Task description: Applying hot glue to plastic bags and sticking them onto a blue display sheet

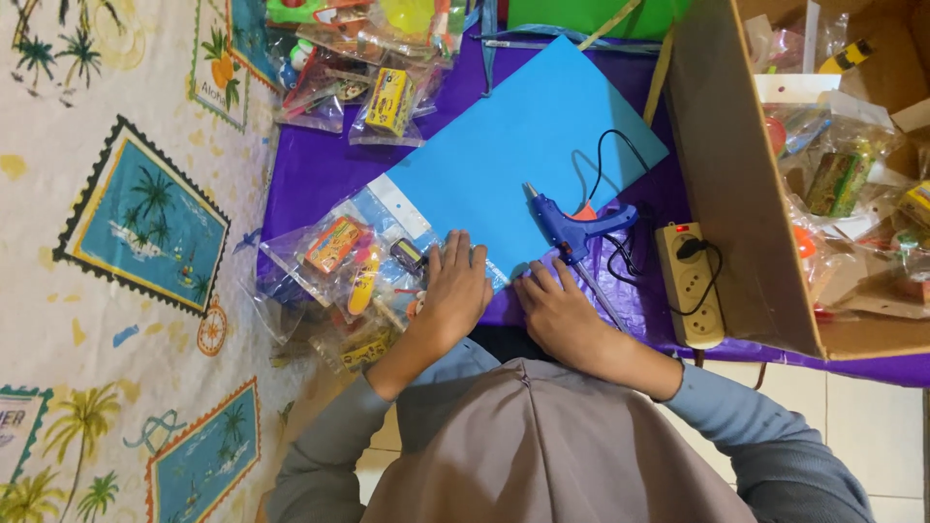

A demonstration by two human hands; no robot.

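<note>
While both flat: left hand [455,291] | right hand [552,305] | blue sheet [513,145] near edge, empty-handed

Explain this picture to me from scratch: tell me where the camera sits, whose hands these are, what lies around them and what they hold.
There is no machine here. One camera, worn on a person's head, looks straight down, so the grey cloth at the bottom is that person's own clothing. The left hand and right hand lie flat, pressing on the near edge of a blue sheet that rests on a purple cover. Neither hand has a grip on anything. A blue glue gun lies on the sheet just beyond the right hand, and a power strip sits to its right. Clear toy packets lie beside the left hand. A cardboard box holding more packets stands on the right.
</note>
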